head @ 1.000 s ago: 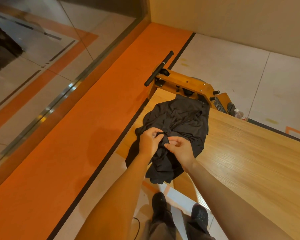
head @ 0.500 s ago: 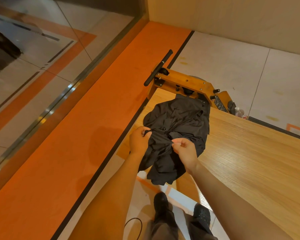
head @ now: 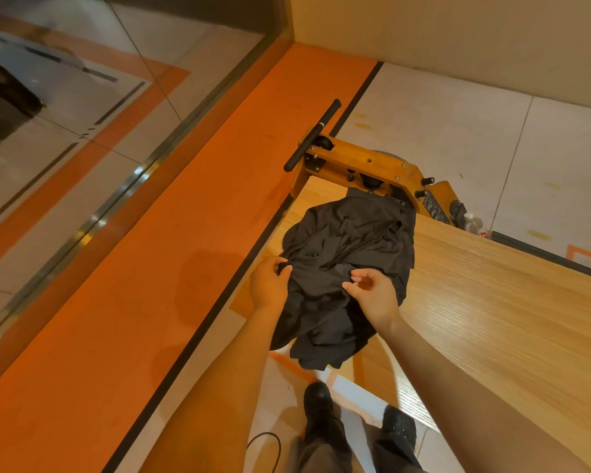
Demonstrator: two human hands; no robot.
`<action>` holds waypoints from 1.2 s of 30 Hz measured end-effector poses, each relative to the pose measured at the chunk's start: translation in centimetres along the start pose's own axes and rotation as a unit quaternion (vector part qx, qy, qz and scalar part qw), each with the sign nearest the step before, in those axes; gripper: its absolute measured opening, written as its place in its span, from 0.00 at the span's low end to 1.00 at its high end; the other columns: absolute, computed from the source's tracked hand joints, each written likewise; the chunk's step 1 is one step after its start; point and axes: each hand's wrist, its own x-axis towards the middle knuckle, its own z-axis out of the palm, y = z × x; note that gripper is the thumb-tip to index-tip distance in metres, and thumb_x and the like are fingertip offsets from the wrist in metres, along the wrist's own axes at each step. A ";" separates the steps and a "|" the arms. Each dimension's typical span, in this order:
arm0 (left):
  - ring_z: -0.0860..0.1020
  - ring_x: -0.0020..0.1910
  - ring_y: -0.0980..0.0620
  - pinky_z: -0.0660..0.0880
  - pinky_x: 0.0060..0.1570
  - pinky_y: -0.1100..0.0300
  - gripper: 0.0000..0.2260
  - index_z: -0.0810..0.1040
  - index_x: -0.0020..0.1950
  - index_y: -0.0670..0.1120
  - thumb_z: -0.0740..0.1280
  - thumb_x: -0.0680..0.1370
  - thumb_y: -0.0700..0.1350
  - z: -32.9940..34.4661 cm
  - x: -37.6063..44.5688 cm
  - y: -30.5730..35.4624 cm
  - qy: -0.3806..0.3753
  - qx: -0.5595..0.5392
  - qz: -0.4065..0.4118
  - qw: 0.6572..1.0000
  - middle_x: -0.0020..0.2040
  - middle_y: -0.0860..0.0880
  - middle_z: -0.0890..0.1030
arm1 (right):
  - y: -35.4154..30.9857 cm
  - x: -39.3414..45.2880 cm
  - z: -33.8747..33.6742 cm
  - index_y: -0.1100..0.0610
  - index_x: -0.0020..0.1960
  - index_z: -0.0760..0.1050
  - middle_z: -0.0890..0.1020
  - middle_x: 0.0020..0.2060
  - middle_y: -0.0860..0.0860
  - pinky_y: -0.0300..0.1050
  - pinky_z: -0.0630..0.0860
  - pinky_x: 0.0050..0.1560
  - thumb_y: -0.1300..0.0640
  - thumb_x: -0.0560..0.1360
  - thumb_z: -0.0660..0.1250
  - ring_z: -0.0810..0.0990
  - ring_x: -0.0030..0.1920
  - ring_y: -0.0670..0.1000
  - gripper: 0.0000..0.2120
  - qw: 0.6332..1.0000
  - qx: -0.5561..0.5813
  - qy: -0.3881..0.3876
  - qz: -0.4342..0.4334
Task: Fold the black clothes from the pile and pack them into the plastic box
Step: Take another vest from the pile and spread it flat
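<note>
Floor (head: 440, 124): pale tiles with a broad orange band (head: 157, 268) edged by a thin black line; glass partition (head: 65, 114) with a metal base rail along its left.
Table (head: 509, 319): light wood grain top, running from the centre to the lower right; its near-left corner carries the clothes.
Wooden frame (head: 365, 162): orange-tan body at the far end of the table, with black knobs, a label plate and a long black bar handle (head: 313, 134) jutting up-left.
Black clothes (head: 352, 254): crumpled dark heap on the table's left corner, the lower part hanging over the edge toward the floor; how many garments it holds cannot be told.
Left arm and left hand (head: 268, 285): bare forearm reaching up from the bottom; fingers curled round a bunched fold at the left edge of the black clothes, gripping it.
Right arm and right hand (head: 372, 290): bare forearm from the lower right; the hand is on the middle of the heap, fingers loosely bent and spread apart, fingertips touching the cloth, nothing plainly pinched.
Shoes (head: 321, 401): two black shoes below dark trouser legs, standing on the tiles under the table edge.
Cable (head: 267, 442): thin black loop on the floor beside the left shoe.
Plastic bottle (head: 473, 223): small, clear, just beyond the wooden frame; details too small to tell.
</note>
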 end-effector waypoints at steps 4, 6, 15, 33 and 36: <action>0.78 0.53 0.45 0.75 0.51 0.54 0.08 0.79 0.56 0.41 0.68 0.78 0.41 0.6 -0.7 0.3 -0.010 -0.028 0.023 0.999 0.53 0.43 0.81 | 1.8 -1.2 0.1 0.60 0.54 0.79 0.83 0.50 0.51 0.44 0.74 0.57 0.53 0.72 0.75 0.80 0.53 0.50 0.15 0.999 -0.048 0.016 0.008; 0.79 0.52 0.46 0.76 0.52 0.52 0.08 0.80 0.56 0.42 0.68 0.78 0.41 1.1 -1.3 0.8 -0.023 -0.031 0.051 0.998 0.53 0.44 0.81 | 2.1 -1.5 0.1 0.59 0.53 0.80 0.83 0.49 0.51 0.45 0.75 0.56 0.51 0.73 0.74 0.80 0.52 0.50 0.14 0.998 -0.068 0.010 0.004; 0.78 0.52 0.48 0.73 0.49 0.62 0.09 0.81 0.57 0.44 0.69 0.77 0.43 4.6 -3.0 2.2 -0.114 0.004 0.103 0.988 0.55 0.45 0.80 | 1.9 -1.2 -1.5 0.57 0.50 0.82 0.84 0.44 0.52 0.51 0.78 0.57 0.58 0.74 0.74 0.81 0.49 0.52 0.06 0.999 -0.036 0.005 -0.011; 0.79 0.53 0.48 0.73 0.50 0.63 0.09 0.82 0.54 0.39 0.70 0.76 0.41 5.4 -4.1 3.3 -0.159 -0.016 0.079 0.984 0.53 0.43 0.82 | 0.7 -1.1 -2.4 0.54 0.53 0.81 0.84 0.48 0.54 0.52 0.78 0.60 0.62 0.70 0.76 0.82 0.53 0.53 0.13 0.993 0.100 -0.054 0.032; 0.79 0.53 0.49 0.71 0.49 0.65 0.09 0.82 0.54 0.40 0.70 0.77 0.42 5.1 -3.9 3.5 -0.135 -0.002 0.083 0.987 0.53 0.44 0.82 | 1.0 -0.8 -2.4 0.55 0.52 0.81 0.84 0.47 0.53 0.54 0.79 0.57 0.62 0.69 0.77 0.82 0.50 0.53 0.12 0.997 0.021 -0.068 0.022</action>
